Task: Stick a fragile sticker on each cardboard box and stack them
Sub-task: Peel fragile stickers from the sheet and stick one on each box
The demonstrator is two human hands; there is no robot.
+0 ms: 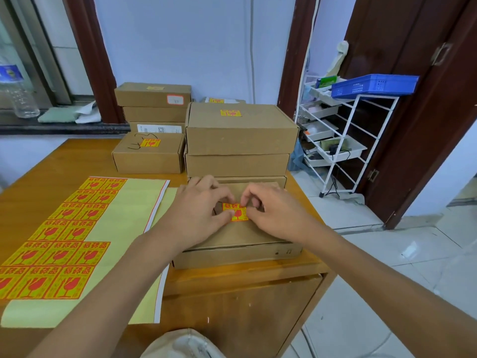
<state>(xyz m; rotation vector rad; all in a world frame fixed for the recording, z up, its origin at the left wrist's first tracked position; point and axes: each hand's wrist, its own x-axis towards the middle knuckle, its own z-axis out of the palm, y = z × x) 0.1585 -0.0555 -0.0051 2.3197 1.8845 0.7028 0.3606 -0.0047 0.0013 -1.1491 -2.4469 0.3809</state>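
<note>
Sticker [236, 211] pinched by both hands' grips, left [198, 210] and right [273, 210], on wooden desk's [77, 161] box [240, 236]

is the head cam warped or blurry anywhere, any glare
Head view: wide-angle bending curves the door frame and table edge; the sticker under both hands is sharp; the water bottle at the left edge is soft; mild glare on the floor tiles.

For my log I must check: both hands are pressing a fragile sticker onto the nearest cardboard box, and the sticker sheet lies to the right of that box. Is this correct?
Not quite. The head view shows the sticker sheet to the left of the nearest cardboard box, not the right. The rest holds: the left hand and right hand are at the fragile sticker on its top.
</note>
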